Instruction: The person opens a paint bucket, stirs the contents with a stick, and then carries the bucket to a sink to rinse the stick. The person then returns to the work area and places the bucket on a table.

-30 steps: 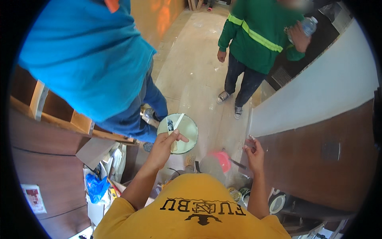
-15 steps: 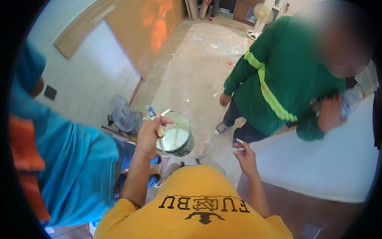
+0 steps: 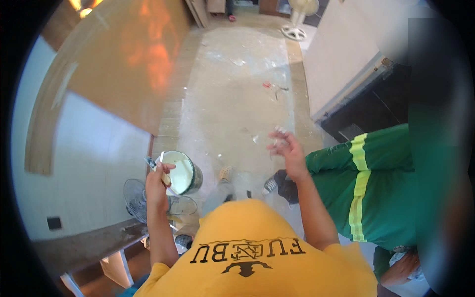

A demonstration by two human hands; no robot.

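Left hand at 8 o'clock: closed round a brush, dark end angled toward 10, a finger out over the bucket. Bucket's just beside that fist, mouth up, pale liquid inside; presumably kept that way against slop. Brush in the left fist likely keeps the right hand free. Right's at 3: fingers curled round something whitish, too blurred to ID. Floor: pale, scuffed, white-spotted. Wood panel at 10, white fan at 1, co-worker's green top toward 4.
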